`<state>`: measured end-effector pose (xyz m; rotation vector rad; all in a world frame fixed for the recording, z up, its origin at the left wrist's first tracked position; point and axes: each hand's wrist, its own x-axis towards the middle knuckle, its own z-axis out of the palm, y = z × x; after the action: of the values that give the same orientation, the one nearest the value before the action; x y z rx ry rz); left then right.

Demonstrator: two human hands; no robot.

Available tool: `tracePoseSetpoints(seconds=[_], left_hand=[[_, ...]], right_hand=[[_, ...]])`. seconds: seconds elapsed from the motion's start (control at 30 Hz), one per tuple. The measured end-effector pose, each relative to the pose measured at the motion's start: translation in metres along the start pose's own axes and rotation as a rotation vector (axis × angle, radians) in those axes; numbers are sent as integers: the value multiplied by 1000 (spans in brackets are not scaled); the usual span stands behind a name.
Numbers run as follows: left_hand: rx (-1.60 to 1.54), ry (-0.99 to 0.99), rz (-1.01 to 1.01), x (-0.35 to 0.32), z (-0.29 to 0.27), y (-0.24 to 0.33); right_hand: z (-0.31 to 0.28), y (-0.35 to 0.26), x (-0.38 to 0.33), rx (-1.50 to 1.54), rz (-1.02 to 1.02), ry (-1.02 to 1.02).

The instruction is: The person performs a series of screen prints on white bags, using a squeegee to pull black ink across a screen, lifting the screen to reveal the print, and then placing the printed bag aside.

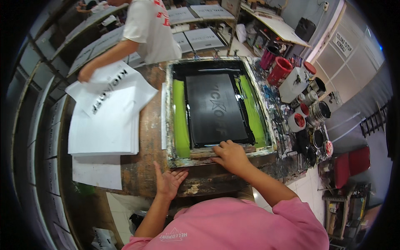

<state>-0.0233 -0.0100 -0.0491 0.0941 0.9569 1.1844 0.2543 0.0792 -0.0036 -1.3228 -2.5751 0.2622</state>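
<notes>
A screen-printing frame (272,139) with a paint-spattered rim lies on the table before me. Its mesh has a dark printing area (216,108) with lettering showing through, glossy black ink around it and green strips on both sides. My right hand (232,157) is closed over the wooden handle of a squeegee (202,151) lying across the frame's near end. Palm up with fingers spread, my left hand (167,184) is at the frame's near edge, its fingertips close to or touching the underside; nothing is in it.
Left of the frame stands a stack of white printed sheets (102,135); a co-worker's hand (86,73) is at a lifted top sheet. Ink tubs, including a red bucket (280,71), crowd the table's right side. Racks of printed sheets (204,38) fill the back and left.
</notes>
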Motion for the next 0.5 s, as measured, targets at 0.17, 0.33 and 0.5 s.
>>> tracePoseSetpoints(seconds=[0.17,0.33,0.5], left_hand=[[96,22,11,5,-7,-8],[83,89,67,4,-8,-16],[24,104,50,6,-17,-16]], right_hand=[[15,27,32,-35,-40,125],[34,92,130,-74,-64,209],[40,149,235,-124,-76,293]])
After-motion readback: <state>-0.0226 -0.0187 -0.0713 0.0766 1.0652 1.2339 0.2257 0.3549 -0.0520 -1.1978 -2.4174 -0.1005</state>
